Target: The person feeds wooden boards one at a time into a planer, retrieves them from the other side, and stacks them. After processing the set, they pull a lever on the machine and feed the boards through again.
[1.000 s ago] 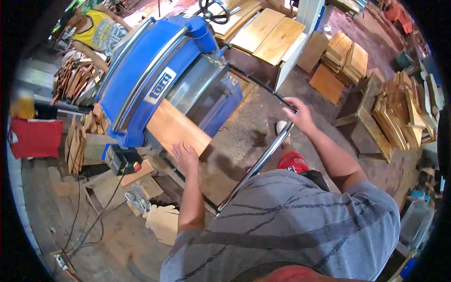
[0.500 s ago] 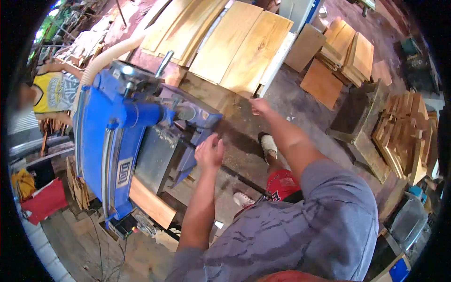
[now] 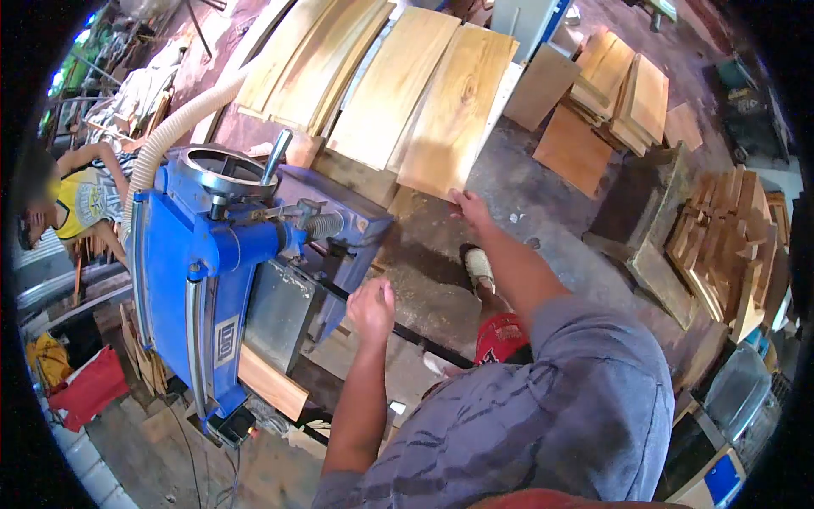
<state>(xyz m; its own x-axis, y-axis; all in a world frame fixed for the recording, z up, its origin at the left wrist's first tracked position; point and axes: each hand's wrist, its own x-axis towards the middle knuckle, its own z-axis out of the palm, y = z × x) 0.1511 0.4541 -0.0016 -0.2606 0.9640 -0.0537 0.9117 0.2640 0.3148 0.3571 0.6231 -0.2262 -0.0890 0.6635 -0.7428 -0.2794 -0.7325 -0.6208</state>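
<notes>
My right hand [image 3: 468,208] pinches the near corner of a light wooden board [image 3: 458,110], which lies at the right end of a row of boards. Just left of it, a second pale board [image 3: 394,89] lies with a narrow wedge-shaped gap between the two. My left hand [image 3: 371,310] is loosely closed, its fingers curled and nothing visible in them. It hovers beside the metal bed [image 3: 284,310] of a blue planer-like machine [image 3: 182,280]. A handwheel [image 3: 229,165] tops the machine, and a wooden piece [image 3: 271,382] sticks out at its near side.
A ribbed hose [image 3: 170,127] runs from the machine. At left is another person in a yellow top [image 3: 80,199]. Stacked boards [image 3: 640,97], a wooden box-like stand [image 3: 636,212] and a pile of wood pieces [image 3: 721,237] are at right.
My right hand has closed on the board's corner, and the board has turned slightly away from its neighbour. My left hand has dropped a little and its fingers have curled in.
</notes>
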